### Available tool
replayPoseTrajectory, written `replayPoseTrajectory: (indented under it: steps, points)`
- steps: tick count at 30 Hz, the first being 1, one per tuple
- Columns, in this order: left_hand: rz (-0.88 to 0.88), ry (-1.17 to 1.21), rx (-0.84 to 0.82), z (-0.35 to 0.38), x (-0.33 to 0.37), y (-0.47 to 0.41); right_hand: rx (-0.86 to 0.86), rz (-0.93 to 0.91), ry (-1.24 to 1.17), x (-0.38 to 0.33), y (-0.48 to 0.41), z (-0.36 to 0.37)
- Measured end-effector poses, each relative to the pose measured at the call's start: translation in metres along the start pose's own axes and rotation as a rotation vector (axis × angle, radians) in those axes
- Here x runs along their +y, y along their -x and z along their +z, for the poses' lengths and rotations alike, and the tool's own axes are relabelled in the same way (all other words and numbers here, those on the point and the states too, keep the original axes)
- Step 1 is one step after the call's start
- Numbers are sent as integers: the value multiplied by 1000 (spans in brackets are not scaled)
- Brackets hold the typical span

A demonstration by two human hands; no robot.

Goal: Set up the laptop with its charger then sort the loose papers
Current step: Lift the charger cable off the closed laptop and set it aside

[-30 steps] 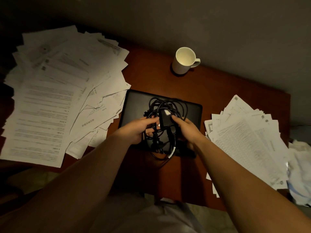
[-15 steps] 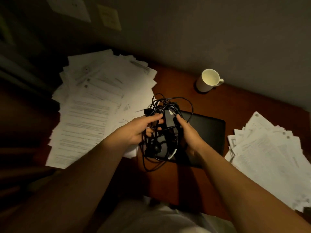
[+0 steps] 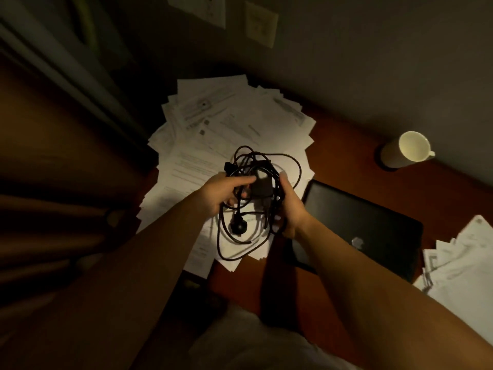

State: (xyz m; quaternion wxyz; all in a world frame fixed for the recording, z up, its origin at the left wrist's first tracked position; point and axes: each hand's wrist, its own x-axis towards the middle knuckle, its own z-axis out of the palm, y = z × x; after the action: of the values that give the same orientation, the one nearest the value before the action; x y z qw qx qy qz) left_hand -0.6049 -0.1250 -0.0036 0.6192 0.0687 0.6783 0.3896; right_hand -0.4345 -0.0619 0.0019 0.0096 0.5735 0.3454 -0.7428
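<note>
Near the centre of the frame, the left hand (image 3: 221,193) and right hand (image 3: 289,209) both grip the tangled black charger (image 3: 260,182), its cable loops hanging over a spread of papers (image 3: 226,124). The closed laptop (image 3: 360,222) lies on the desk (image 3: 346,145) at centre right. A white mug (image 3: 408,149) stands at upper right, and a second paper pile (image 3: 458,263) lies at the right edge.

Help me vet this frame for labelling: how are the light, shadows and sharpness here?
Head view: dim warm light pools on the left paper pile and the charger gripped by the left hand and right hand; its cable throws shadows on the sheets. Head view: the left side sinks to near-black, and the wall plates at top are smeared by blur.
</note>
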Motion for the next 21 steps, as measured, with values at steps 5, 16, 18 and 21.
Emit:
replayPoseTrajectory:
  steps: [5,16,18,21]
  points:
    - [149,100,316,-7,-9,-15,205,-107,139,-19,-21,25]
    - [203,-299,496,20,4,5,133,-333,375,-39,11,3]
    - [232,-374,481,35,8,14,123,-366,382,-43,24,-12]
    - [283,-441,460,62,9,22,102,-375,356,-42,49,-43]
